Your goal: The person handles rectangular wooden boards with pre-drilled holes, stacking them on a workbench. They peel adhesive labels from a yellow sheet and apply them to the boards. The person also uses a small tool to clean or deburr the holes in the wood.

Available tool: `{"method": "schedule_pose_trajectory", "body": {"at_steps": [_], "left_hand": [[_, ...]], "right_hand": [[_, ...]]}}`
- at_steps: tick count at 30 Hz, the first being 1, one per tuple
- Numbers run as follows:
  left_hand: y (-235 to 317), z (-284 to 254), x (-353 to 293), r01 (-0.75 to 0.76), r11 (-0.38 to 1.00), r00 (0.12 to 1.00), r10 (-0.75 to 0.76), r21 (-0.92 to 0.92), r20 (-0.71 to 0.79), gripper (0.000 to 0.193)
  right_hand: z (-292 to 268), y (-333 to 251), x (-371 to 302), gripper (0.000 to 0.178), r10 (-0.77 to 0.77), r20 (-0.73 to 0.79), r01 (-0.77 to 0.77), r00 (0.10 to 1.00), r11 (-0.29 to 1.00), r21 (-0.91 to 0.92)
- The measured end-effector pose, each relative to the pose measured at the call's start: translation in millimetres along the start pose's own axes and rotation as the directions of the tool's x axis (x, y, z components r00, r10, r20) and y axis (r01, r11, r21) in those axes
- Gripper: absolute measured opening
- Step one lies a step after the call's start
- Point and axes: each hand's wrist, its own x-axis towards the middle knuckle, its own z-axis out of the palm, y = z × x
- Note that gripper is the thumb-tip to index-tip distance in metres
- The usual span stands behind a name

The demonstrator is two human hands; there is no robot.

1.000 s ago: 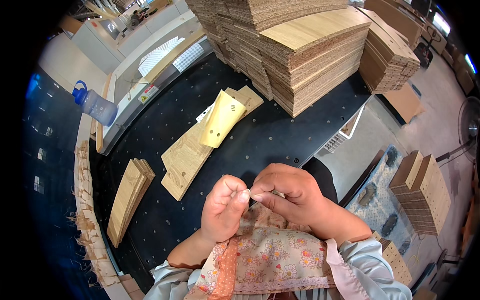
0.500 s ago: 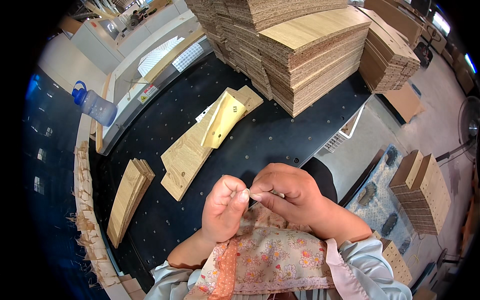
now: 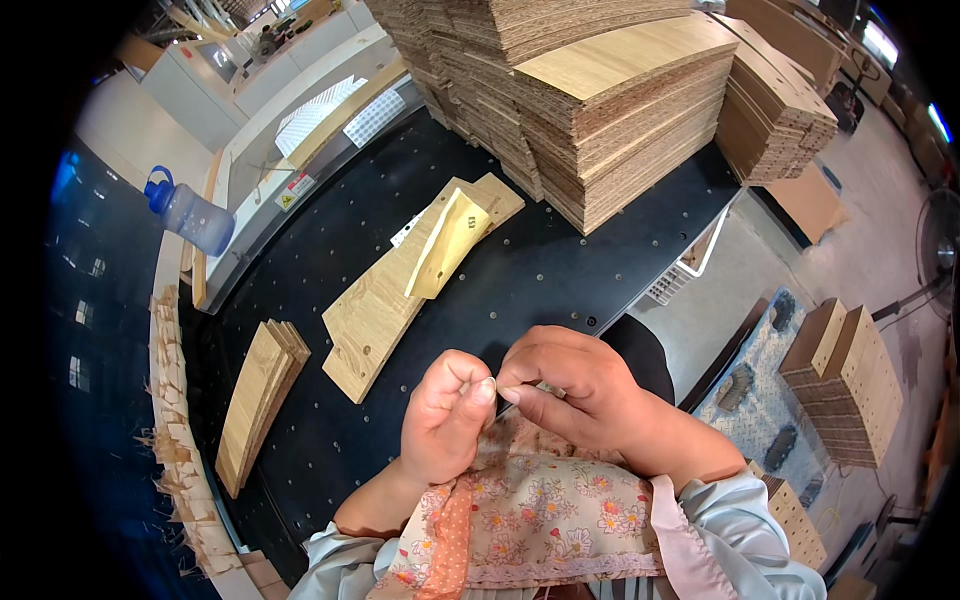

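Observation:
Close in front of my floral apron, my left hand [image 3: 447,415] and my right hand [image 3: 570,388] meet fingertip to fingertip. Thumb and forefinger are pinched on each hand. Whatever lies between the tips is too small to make out. Beyond them on the black table [image 3: 560,290] rests a long, notched wood-grain board [image 3: 385,310] with a hole near its near end. A creased yellow paper sheet [image 3: 450,245] lies across the board's upper part. To the left is a small stack of narrow curved boards [image 3: 258,400].
Tall stacks of curved particle boards [image 3: 640,130] fill the table's far side. A blue-lidded water bottle [image 3: 195,212] stands at the far left rim. Beyond the right edge are a white crate [image 3: 690,265], more drilled boards [image 3: 845,385] on a worn platform, and a fan [image 3: 938,255].
Both hands stay pinched together at nearly the same place, with only slight shifts of the fingers. The boards and the paper have not moved.

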Motion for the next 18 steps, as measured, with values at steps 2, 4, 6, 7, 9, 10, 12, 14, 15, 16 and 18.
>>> {"method": "schedule_pose_trajectory", "body": {"at_steps": [2,4,6,7,9,10,12,14,15,16,18], "left_hand": [[0.7,-1.2,1.3,0.014,1.0,1.0,-0.013,-0.026,0.019,0.01],[1.6,-0.2,2.2,0.008,1.0,1.0,-0.007,-0.022,0.015,0.01],[2.3,0.1,2.8,0.005,1.0,1.0,-0.005,-0.018,0.014,0.01],[2.5,-0.1,3.0,0.006,1.0,1.0,-0.006,-0.017,0.015,0.01],[2.5,-0.5,3.5,0.003,1.0,1.0,-0.003,-0.014,0.014,0.011],[2.1,-0.4,3.9,0.0,1.0,1.0,0.0,-0.011,0.013,0.011],[1.9,-0.3,4.5,-0.004,1.0,1.0,0.004,-0.004,0.011,0.011],[1.7,-0.2,4.5,-0.007,1.0,1.0,0.007,0.008,0.005,0.011],[1.6,-0.3,4.8,-0.007,1.0,1.0,0.007,0.007,0.007,0.011],[1.1,-0.6,4.9,-0.007,1.0,1.0,0.007,0.005,0.008,0.01],[0.1,-1.4,4.9,-0.006,1.0,1.0,0.006,0.0,0.009,0.01]], "right_hand": [[0.1,0.6,-0.1,0.008,0.012,-0.002,-0.012,1.0,1.0,0.003],[0.2,1.0,0.0,0.008,0.023,-0.006,-0.023,1.0,1.0,0.011],[0.2,1.2,0.3,0.008,0.033,-0.012,-0.033,0.999,0.999,0.023],[-0.1,1.1,0.6,0.008,0.035,-0.009,-0.035,0.999,0.999,0.027],[-0.9,1.0,1.5,0.008,0.038,-0.003,-0.038,0.999,0.999,0.036],[-1.1,1.3,1.5,0.008,0.038,-0.004,-0.038,0.999,0.999,0.033],[-1.4,2.0,1.6,0.008,0.038,-0.005,-0.038,0.999,0.999,0.027],[-1.8,2.2,2.2,0.008,0.035,-0.004,-0.035,0.999,0.999,0.029],[-2.0,2.3,2.5,0.007,0.034,-0.003,-0.034,0.999,0.999,0.03],[-2.0,2.7,2.5,0.007,0.035,-0.003,-0.035,0.999,0.999,0.028],[-1.7,3.4,2.5,0.007,0.036,-0.004,-0.036,0.999,0.999,0.025]]}}
